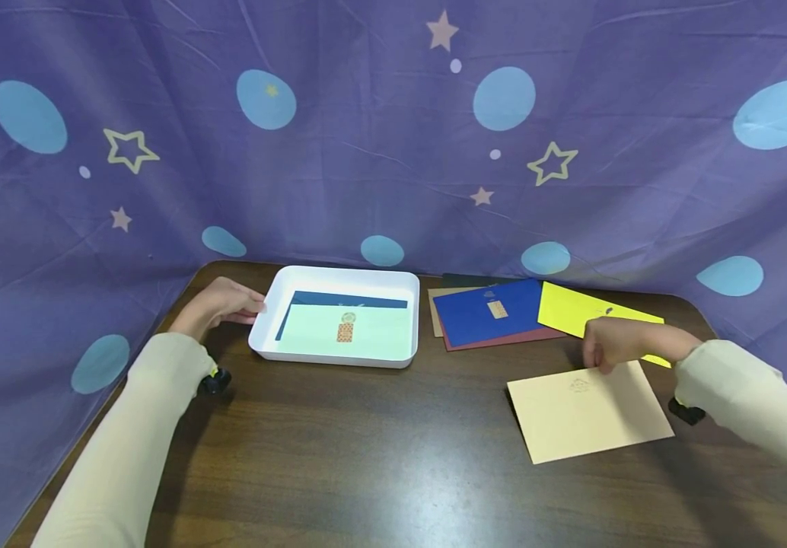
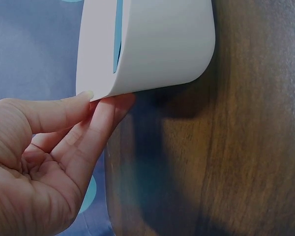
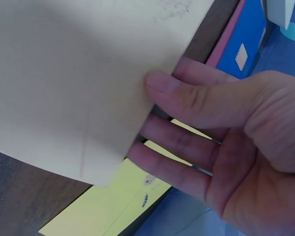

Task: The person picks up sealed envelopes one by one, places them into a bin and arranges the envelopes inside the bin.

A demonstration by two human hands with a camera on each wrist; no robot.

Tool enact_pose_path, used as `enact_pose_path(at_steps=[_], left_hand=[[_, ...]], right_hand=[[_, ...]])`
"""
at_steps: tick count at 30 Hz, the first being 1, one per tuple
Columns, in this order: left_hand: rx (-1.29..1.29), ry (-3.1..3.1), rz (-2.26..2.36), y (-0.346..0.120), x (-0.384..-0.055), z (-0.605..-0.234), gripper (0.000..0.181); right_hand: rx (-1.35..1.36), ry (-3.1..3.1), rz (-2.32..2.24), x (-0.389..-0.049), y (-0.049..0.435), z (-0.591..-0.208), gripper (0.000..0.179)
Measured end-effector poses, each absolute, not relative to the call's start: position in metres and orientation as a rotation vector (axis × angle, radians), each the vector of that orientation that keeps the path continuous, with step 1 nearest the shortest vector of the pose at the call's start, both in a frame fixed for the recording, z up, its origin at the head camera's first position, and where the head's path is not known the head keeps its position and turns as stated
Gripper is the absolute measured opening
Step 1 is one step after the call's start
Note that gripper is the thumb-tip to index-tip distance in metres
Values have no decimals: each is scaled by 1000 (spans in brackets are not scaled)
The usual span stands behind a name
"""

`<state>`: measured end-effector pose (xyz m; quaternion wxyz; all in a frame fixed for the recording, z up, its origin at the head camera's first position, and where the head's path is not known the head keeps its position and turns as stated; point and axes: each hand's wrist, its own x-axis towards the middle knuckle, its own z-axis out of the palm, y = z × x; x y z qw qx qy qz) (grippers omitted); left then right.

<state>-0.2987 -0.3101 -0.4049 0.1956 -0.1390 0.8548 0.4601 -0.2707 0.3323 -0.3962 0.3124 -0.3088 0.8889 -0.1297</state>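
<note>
My left hand (image 1: 229, 301) pinches the left rim of a white tray (image 1: 335, 364), thumb on top and fingers beneath in the left wrist view. Inside the tray a mint-green envelope (image 1: 383, 331) with a patterned stamp overlaps a dark blue envelope (image 1: 311, 299). At the right, my right hand (image 1: 616, 340) pinches the far edge of a cream envelope (image 1: 585, 418). In the right wrist view its thumb (image 3: 169, 91) lies on the near face, with the other fingers behind. The cream envelope tilts over the table and bears a faint printed mark near the held edge.
Behind the right hand a yellow envelope (image 1: 571, 303) lies on the brown table (image 1: 352, 441). Left of it a blue envelope (image 1: 469, 316) with a stamp overlaps a red one (image 1: 503, 341), a tan one (image 1: 434, 308) and a dark one (image 1: 458, 281). A purple patterned cloth (image 1: 393, 137) hangs behind.
</note>
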Motion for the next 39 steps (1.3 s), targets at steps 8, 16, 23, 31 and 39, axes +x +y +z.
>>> enact_pose_path(at_steps=[8, 16, 23, 31, 39], left_hand=[[-371, 2401, 1289, -311, -299, -406, 48], [-376, 2412, 1292, -313, -299, -407, 47], [-375, 2396, 1299, -312, -299, -406, 50], [-395, 2414, 1283, -311, -299, -406, 47], [-404, 2414, 1284, -311, -300, -407, 46]], right_hand=[[-655, 2244, -407, -269, 331, -381, 27], [-615, 2213, -502, -268, 333, -366, 25], [-569, 2313, -503, -266, 333, -355, 18], [-581, 2346, -579, -265, 330, -344, 17], [-647, 2442, -682, -263, 323, -338, 18]])
